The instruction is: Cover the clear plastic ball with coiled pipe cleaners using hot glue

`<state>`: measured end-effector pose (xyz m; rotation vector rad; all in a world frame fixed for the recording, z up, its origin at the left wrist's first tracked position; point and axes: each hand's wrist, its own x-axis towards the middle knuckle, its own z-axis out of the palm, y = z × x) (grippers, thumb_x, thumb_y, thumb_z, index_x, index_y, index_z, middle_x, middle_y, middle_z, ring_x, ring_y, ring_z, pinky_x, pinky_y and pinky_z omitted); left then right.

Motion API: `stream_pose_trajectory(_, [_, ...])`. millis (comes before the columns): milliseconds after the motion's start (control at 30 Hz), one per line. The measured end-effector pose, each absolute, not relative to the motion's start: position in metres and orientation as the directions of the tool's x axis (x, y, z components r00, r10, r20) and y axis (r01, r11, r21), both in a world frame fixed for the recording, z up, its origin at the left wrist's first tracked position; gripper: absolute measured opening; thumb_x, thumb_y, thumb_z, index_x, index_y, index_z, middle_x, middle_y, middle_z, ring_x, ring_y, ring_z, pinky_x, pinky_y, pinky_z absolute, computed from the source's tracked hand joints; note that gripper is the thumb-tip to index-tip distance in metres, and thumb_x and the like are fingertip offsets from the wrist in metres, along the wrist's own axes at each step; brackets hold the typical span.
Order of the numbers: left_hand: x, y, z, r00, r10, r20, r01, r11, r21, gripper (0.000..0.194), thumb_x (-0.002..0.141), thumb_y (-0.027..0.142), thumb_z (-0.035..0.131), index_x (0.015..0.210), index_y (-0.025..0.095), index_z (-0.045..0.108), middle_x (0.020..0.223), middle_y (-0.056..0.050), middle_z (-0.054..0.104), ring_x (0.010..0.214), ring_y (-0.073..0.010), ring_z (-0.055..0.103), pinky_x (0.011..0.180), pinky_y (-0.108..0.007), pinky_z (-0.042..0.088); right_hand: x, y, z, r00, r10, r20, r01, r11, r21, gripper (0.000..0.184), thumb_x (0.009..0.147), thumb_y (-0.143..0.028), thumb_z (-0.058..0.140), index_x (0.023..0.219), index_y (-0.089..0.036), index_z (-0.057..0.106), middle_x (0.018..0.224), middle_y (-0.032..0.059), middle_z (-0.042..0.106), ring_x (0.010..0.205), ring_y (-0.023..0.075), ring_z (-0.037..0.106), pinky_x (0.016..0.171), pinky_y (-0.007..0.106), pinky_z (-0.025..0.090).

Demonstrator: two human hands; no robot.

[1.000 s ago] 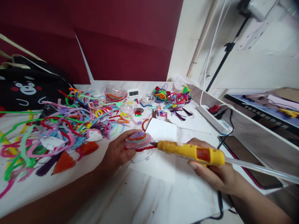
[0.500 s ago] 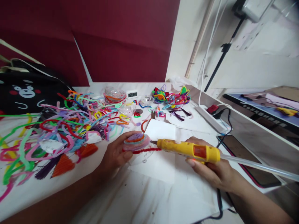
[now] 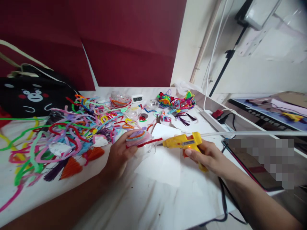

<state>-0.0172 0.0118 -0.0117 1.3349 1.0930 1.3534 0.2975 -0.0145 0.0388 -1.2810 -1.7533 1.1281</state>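
My left hand (image 3: 121, 154) is closed on a small round piece (image 3: 137, 137) wound from purple, orange and pink pipe cleaners, held just above the white table (image 3: 153, 201). A red pipe cleaner end (image 3: 150, 142) sticks out of it toward the right. My right hand (image 3: 208, 156) grips a yellow hot glue gun (image 3: 185, 142) by its handle. The gun's nozzle points left, close to the red end. A clear glue stick (image 3: 251, 133) juts from the gun's back to the right.
A big tangle of coloured pipe cleaners (image 3: 59, 134) covers the left of the table. A black bear-face bag (image 3: 31, 95) lies behind it. Finished pipe-cleaner figures (image 3: 177, 102), a small clock (image 3: 137, 99) and a power strip (image 3: 216, 119) sit at the back. White paper (image 3: 163, 159) lies under the hands.
My right hand turned the glue gun upright, so its handle now shows and the glue stick lies level. The round piece rose slightly and the red end now points at the nozzle.
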Motion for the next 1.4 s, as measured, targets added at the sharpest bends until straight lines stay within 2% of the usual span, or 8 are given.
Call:
stream_pose_trajectory(167, [-0.014, 0.013, -0.009, -0.023, 0.973, 0.231, -0.058, -0.232, 0.971, 0.065, 0.073, 0.053, 0.087, 0.128, 0.020, 0.077, 0.138, -0.014, 0.081, 0.132, -0.0385, 0.073, 0.111, -0.046, 0.060, 0.288, -0.005, 0.035, -0.384, 0.885, -0.263, 0.368, -0.115, -0.923, 0.053, 0.084, -0.072, 0.078, 0.082, -0.020, 0.067, 0.058, -0.0042, 0.056, 0.046, 0.0102, 0.045, 0.044, 0.025, 0.037])
stream_pose_trajectory(333, [-0.008, 0.009, -0.007, 0.021, 0.953, 0.304, -0.049, -0.302, 0.952, 0.069, 0.075, 0.058, 0.085, 0.129, 0.016, 0.074, 0.137, -0.017, 0.081, 0.130, -0.0387, 0.075, 0.112, -0.048, 0.060, 0.286, -0.002, 0.028, -0.296, 0.904, -0.310, 0.486, -0.137, -0.863, 0.050, 0.086, -0.069, 0.077, 0.084, -0.020, 0.068, 0.069, 0.0010, 0.066, 0.053, 0.0152, 0.057, 0.051, 0.029, 0.043])
stream_pose_trajectory(467, [-0.004, 0.005, -0.006, 0.035, 0.945, 0.325, -0.016, -0.325, 0.946, 0.062, 0.079, 0.053, 0.084, 0.128, 0.017, 0.072, 0.134, -0.017, 0.082, 0.127, -0.0368, 0.076, 0.112, -0.048, 0.060, 0.285, 0.000, 0.029, -0.159, 0.980, -0.116, 0.835, 0.071, -0.545, 0.047, 0.096, -0.062, 0.070, 0.071, -0.022, 0.067, 0.063, 0.0029, 0.066, 0.057, 0.0181, 0.056, 0.057, 0.033, 0.036])
stream_pose_trajectory(633, [-0.003, 0.004, 0.000, 0.001, 0.944, 0.329, 0.045, -0.329, 0.943, 0.061, 0.077, 0.052, 0.081, 0.125, 0.016, 0.072, 0.133, -0.017, 0.083, 0.126, -0.0362, 0.077, 0.112, -0.046, 0.060, 0.280, 0.001, 0.037, -0.136, 0.990, 0.024, 0.966, 0.138, -0.220, 0.038, 0.101, -0.053, 0.068, 0.083, -0.021, 0.077, 0.076, 0.0110, 0.078, 0.066, 0.0240, 0.068, 0.062, 0.034, 0.038])
stream_pose_trajectory(733, [-0.002, 0.000, 0.010, 0.026, 0.957, 0.289, 0.115, -0.290, 0.950, 0.057, 0.077, 0.046, 0.079, 0.125, 0.017, 0.071, 0.132, -0.016, 0.083, 0.126, -0.0351, 0.077, 0.113, -0.045, 0.059, 0.274, -0.003, 0.050, -0.221, 0.966, 0.138, 0.903, 0.256, -0.346, 0.031, 0.103, -0.047, 0.067, 0.100, -0.018, 0.078, 0.090, 0.0130, 0.082, 0.072, 0.0239, 0.071, 0.067, 0.035, 0.047])
stream_pose_trajectory(933, [0.001, -0.004, 0.020, 0.015, 0.971, 0.239, 0.159, -0.239, 0.958, 0.062, 0.071, 0.046, 0.076, 0.124, 0.015, 0.070, 0.130, -0.020, 0.082, 0.123, -0.0378, 0.078, 0.108, -0.045, 0.062, 0.246, -0.001, 0.068, -0.453, 0.877, 0.160, 0.429, 0.371, -0.824, 0.046, 0.095, -0.060, 0.078, 0.113, -0.018, 0.072, 0.093, 0.0058, 0.079, 0.070, 0.0159, 0.066, 0.061, 0.028, 0.051])
stream_pose_trajectory(1100, [-0.001, -0.002, 0.012, 0.025, 0.965, 0.262, 0.192, -0.262, 0.946, 0.057, 0.073, 0.043, 0.079, 0.123, 0.019, 0.073, 0.131, -0.015, 0.083, 0.127, -0.0378, 0.076, 0.113, -0.046, 0.060, 0.233, 0.006, 0.063, -0.446, 0.858, 0.255, 0.351, 0.429, -0.832, 0.044, 0.095, -0.060, 0.079, 0.087, -0.017, 0.074, 0.075, 0.0020, 0.072, 0.065, 0.0138, 0.057, 0.059, 0.026, 0.044])
stream_pose_trajectory(1400, [-0.006, 0.002, -0.004, 0.047, 0.968, 0.245, 0.148, -0.249, 0.957, 0.056, 0.081, 0.049, 0.081, 0.128, 0.019, 0.074, 0.132, -0.013, 0.083, 0.125, -0.0337, 0.077, 0.108, -0.040, 0.062, 0.228, 0.006, 0.047, -0.374, 0.788, 0.489, 0.337, 0.607, -0.719, 0.042, 0.103, -0.055, 0.072, 0.080, -0.020, 0.072, 0.072, 0.0017, 0.069, 0.063, 0.0135, 0.056, 0.060, 0.027, 0.043])
